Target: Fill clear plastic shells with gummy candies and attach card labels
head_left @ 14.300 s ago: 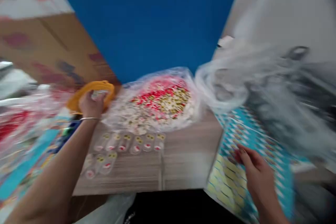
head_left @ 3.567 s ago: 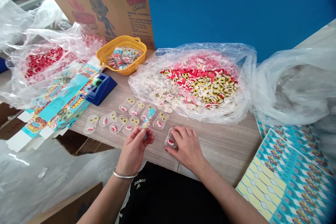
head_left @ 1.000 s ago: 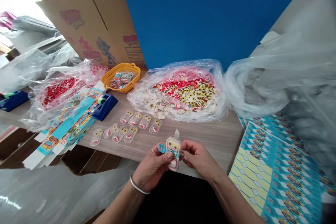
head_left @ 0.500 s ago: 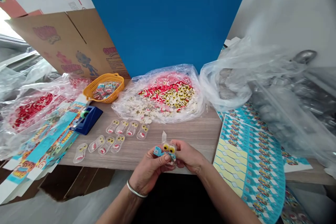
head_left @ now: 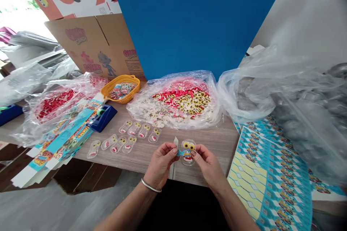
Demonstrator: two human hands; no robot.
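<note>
Both hands [head_left: 184, 164] are raised just above the front edge of the table, fingers curled and closed on one clear plastic packet [head_left: 188, 152] between them. The packet stands upright, holding a gummy candy with two yellow eyes and a red-and-white mouth. A narrow blue printed label [head_left: 182, 153] crosses it, and the left hand's fingertips pinch the label's left end while the right hand's fingertips press the packet's right edge. A pale pointed tab [head_left: 176, 141] stands just beyond the left hand's fingertips. A thin silver bangle [head_left: 149, 186] circles the left wrist.

Beyond and left of the hands, eight more clear packets [head_left: 129, 144] lie flat on the light wood-grain table [head_left: 217, 144], in two rows of four. Farther ahead, one large clear plastic bag [head_left: 173, 119] holds a heap of red, white and yellow gummies. Farther left are a yellow plastic basket [head_left: 135, 81] of packets, a blue tape dispenser [head_left: 102, 119], a flat printed blue carton blank [head_left: 65, 139] and a clear bag of red gummies [head_left: 54, 101]. To the right of the hands lie turquoise-and-yellow printed card sheets [head_left: 271, 177], below a crumpled clear plastic bag [head_left: 244, 95].
</note>
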